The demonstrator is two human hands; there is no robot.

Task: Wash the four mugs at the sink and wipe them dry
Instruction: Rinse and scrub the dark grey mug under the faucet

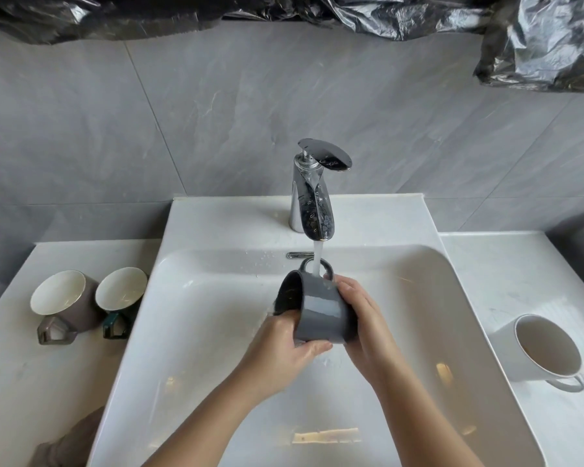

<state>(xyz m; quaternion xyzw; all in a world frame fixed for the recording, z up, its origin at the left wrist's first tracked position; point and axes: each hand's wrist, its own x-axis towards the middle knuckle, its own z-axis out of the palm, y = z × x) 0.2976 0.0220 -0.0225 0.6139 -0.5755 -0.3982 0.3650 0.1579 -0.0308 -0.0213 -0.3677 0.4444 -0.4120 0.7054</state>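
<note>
Under the tap (316, 203), grey mug (321, 311) sideways between left hand (280, 358) and right hand (368, 321).

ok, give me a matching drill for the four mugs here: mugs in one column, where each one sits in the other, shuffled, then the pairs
1. grey mug
2. brown mug
3. green-handled mug
4. white mug

A. on the right counter
B. held in the left hand and right hand under the running tap
C. left counter, farther from the basin
D. left counter, beside the basin

Pairs: 1-B, 2-C, 3-D, 4-A
</note>
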